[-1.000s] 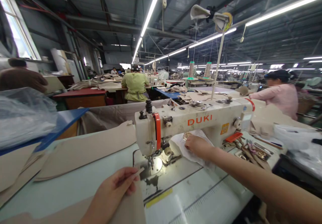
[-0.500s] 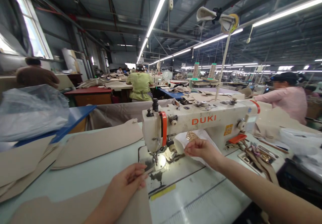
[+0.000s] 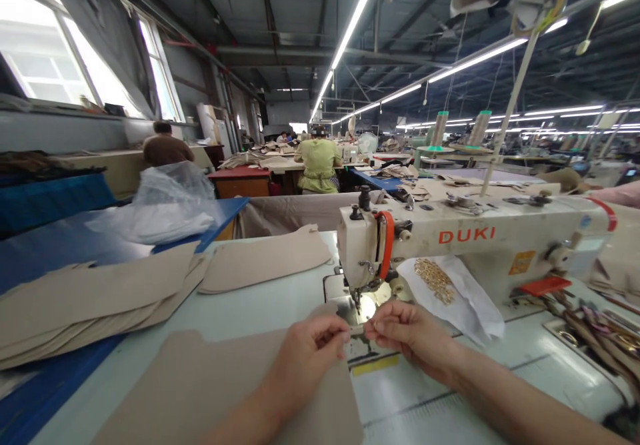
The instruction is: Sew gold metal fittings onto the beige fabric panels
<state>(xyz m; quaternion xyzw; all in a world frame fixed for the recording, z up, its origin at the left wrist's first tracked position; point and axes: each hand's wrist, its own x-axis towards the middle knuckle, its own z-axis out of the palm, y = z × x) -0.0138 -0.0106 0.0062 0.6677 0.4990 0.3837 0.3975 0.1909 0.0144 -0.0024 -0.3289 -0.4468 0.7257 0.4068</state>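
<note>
My left hand (image 3: 313, 351) is pinched on the end of a narrow beige strip (image 3: 356, 330) just in front of the sewing machine (image 3: 430, 231) needle. Facing it, my right hand (image 3: 407, 335) has thumb and fingers pressed together at the strip's other end. Whatever sits between those right fingertips is too small to make out. A large beige fabric panel (image 3: 210, 378) lies flat beneath my left hand and wrist. Behind my right hand, a heap of small gold metal pieces (image 3: 434, 281) rests on a white sheet (image 3: 477, 308) under the machine arm.
Stacked beige panels (image 3: 90, 291) lie on the left, with another cut panel (image 3: 265, 258) behind. A clear plastic bag (image 3: 173, 198) sits on a blue table (image 3: 233, 215). Straps and metal rings (image 3: 580, 328) lie at right. Other people (image 3: 320, 161) work farther back.
My right hand has moved from beside the gold pieces to my left hand, and the fingertips now nearly meet. The camera view has turned left.
</note>
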